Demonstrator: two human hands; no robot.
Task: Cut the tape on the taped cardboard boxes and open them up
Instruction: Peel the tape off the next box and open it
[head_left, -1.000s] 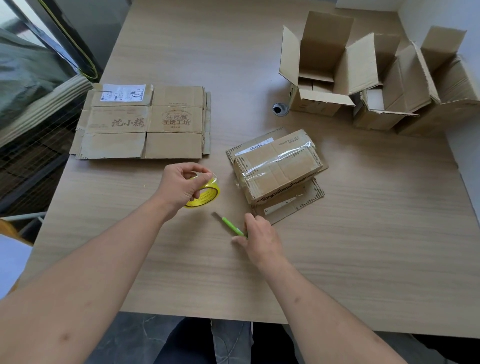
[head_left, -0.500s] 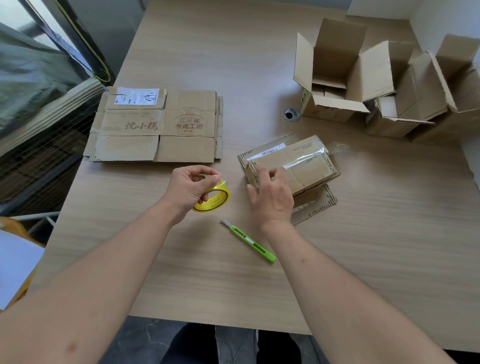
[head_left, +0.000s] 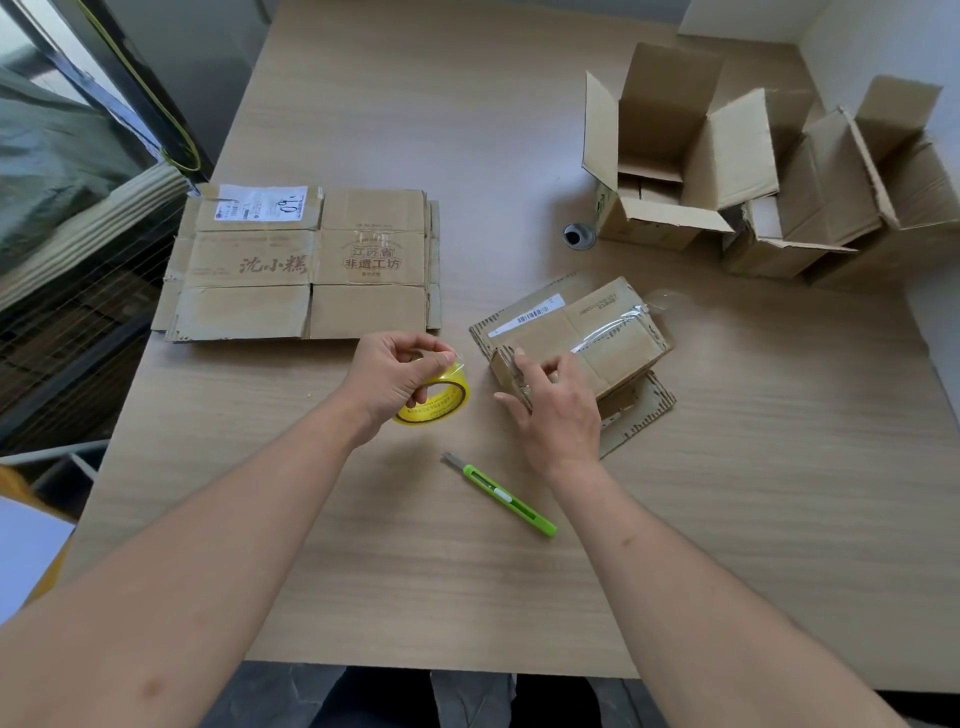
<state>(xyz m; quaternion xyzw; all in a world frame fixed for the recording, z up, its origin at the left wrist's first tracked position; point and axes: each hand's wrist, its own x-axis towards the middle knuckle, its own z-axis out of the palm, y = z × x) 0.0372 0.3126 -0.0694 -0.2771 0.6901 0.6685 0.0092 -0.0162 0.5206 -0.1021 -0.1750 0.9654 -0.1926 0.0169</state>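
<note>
Taped box (head_left: 587, 338) at frame centre now sits under my right hand (head_left: 558, 410), fingers curled gripping its near end; I've dropped the knife (head_left: 501, 493), so no cutting yet, while my left hand (head_left: 395, 376) pinches the tape roll (head_left: 441, 402).

Wooden table (head_left: 727, 519), flattened printed cardboard (head_left: 306, 265) at left, round cable hole (head_left: 578, 236), window frame (head_left: 104, 78)
</note>
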